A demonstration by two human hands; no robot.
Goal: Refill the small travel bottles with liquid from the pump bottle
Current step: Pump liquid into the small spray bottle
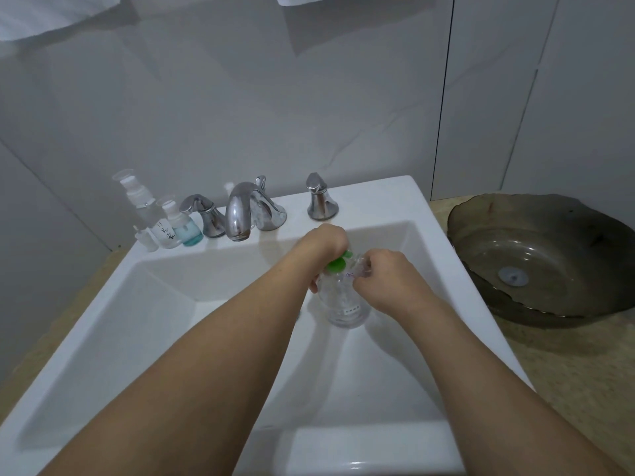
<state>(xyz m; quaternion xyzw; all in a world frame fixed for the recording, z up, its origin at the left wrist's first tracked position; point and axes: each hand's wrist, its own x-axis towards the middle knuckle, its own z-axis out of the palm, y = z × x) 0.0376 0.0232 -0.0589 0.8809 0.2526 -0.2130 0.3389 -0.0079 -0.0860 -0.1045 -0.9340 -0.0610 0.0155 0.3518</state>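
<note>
Clear plastic, the pump bottle (347, 300) is held over the white sink (165, 304), the left hand (324, 243) closed over its green pump head (338, 263) and the right hand (385, 280) clasped on what appears to be a small clear bottle at the spout. Filling is judged under way. Three travel bottles (165, 218) wait untouched on the ledge beside the faucet (240, 211). Label print is seen but cannot be read.
</note>
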